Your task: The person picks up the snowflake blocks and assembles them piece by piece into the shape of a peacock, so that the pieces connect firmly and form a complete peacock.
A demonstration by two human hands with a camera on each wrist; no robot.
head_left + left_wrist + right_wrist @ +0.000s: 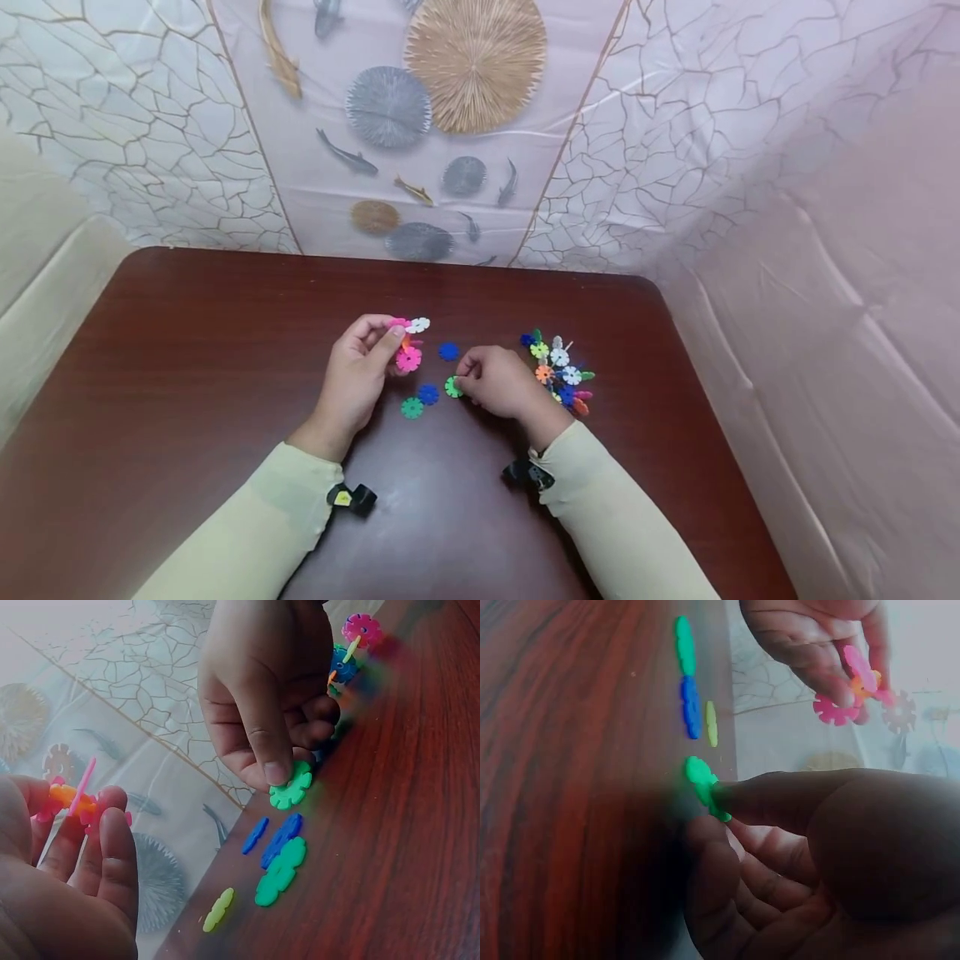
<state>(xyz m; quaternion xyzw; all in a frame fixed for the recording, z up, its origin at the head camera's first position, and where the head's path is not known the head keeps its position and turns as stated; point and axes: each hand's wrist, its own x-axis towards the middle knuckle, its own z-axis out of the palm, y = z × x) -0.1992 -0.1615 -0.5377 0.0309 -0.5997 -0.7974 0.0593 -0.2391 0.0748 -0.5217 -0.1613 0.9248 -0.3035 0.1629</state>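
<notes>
My left hand (351, 379) pinches a small joined piece of notched plastic discs: pink discs (408, 359), an orange disc (73, 798) and a white disc (419, 325) at its far end. To its right, low over the table, my right hand (501, 385) holds a light green disc (291, 786) between thumb and fingers. Loose on the table between and in front of the hands lie a blue disc (448, 351), a second blue disc (428, 394) and a darker green disc (412, 407) against it. A yellow disc (219, 910) shows in the left wrist view.
Just right of my right hand sits a cluster of many-coloured discs (558, 358), several of them standing on edge. The dark red-brown table (187, 350) meets a patterned cloth wall (300, 167) at the back. A padded side wall (840, 333) rises on the right.
</notes>
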